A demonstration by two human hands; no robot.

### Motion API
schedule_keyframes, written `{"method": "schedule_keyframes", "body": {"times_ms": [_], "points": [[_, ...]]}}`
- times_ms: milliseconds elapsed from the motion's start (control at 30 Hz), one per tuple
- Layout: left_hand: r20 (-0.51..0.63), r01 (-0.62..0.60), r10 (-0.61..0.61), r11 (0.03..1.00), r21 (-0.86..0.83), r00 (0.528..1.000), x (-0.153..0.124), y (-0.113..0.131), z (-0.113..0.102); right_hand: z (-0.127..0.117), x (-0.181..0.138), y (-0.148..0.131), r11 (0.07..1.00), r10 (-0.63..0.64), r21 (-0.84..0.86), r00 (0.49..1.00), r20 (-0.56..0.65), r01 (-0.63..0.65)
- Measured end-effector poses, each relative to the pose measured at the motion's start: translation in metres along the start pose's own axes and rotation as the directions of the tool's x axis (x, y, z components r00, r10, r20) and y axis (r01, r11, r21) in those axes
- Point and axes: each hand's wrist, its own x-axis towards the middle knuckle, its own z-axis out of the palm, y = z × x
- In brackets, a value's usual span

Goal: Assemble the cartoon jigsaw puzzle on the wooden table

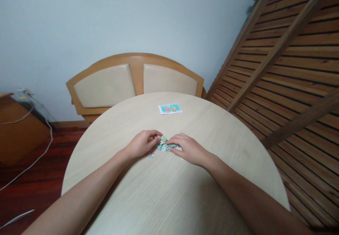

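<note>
A small heap of colourful jigsaw pieces [163,145] lies near the middle of the round pale wooden table [169,189]. My left hand [141,144] rests on the left side of the heap, its fingers curled over some pieces. My right hand [186,149] lies on the right side, fingertips pressing on the pieces. One loose piece [151,155] sits just below my left hand. Whether either hand actually grips a piece is hidden by the fingers.
A small picture card [170,108] lies on the far part of the table. A wooden bench with beige padded back [134,80] stands behind it. A slatted wooden frame [286,72] leans at the right. Cables [31,157] trail over the dark floor at the left.
</note>
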Motion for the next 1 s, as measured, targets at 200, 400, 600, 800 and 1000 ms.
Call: {"method": "schedule_keyframes", "body": {"times_ms": [200,400,600,800,1000], "points": [[0.015,-0.014,0.014,1.0,0.016,1.0,-0.0005,-0.0023,-0.0037,-0.0058,0.0005,0.0043,0.982,0.164,0.108,0.983,-0.08,-0.155],[0.019,-0.023,0.023,1.0,0.007,1.0,-0.0011,-0.0038,-0.0034,-0.0006,0.0007,0.0076,0.922,0.284,0.309,0.95,-0.129,-0.233],[0.001,-0.036,0.036,0.999,0.02,0.999,-0.0016,-0.0052,-0.0033,0.0016,0.0019,0.0083,0.846,0.349,0.46,0.932,-0.096,-0.27],[-0.002,-0.009,0.009,1.0,0.013,1.0,-0.0021,-0.0036,-0.0045,-0.0028,0.0022,0.0052,0.83,0.341,0.5,0.934,-0.103,-0.247],[-0.02,0.046,-0.049,0.987,-0.153,0.999,-0.0009,0.0036,0.0015,-0.0026,0.0034,-0.0005,0.881,0.311,0.414,0.939,-0.146,-0.228]]}}
